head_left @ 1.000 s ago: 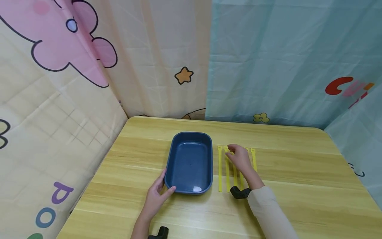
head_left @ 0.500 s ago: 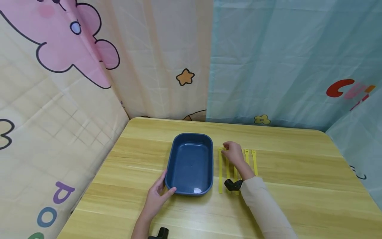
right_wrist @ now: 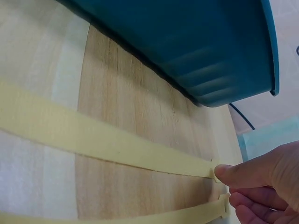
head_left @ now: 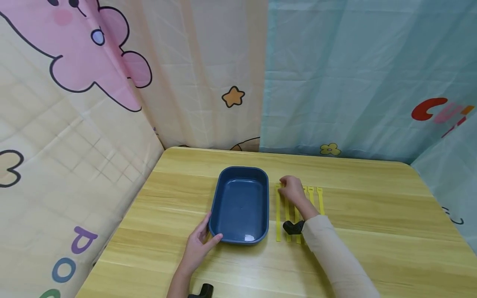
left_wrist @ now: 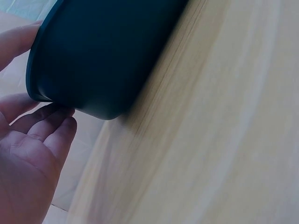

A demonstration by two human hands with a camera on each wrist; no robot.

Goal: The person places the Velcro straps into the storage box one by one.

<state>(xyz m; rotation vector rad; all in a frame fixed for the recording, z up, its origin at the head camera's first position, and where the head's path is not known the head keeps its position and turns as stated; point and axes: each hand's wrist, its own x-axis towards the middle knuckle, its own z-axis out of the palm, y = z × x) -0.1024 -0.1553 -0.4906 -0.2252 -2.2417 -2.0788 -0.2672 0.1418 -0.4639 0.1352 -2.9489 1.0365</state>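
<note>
A deep blue plastic tray with rounded corners stands on the table. My left hand holds its near left corner, thumb at the front rim and fingers along the left side; in the left wrist view the fingers reach under the rim. To the tray's right, several flat yellow cable ties lie side by side, their slotted heads at the far end. My right hand is at the head of the leftmost yellow cable tie. In the right wrist view its thumb presses that tie's head, the other fingers curled below, beside a second tie.
The wooden table extends well past the ties on the right. Printed curtains hang right behind its far edge and along the left. Black wrist devices sit on both wrists, the right one over the ties.
My right hand has moved left, from above the middle cable ties to the head of the leftmost one, and its fingers have come down to it. My left hand stays on the tray.
</note>
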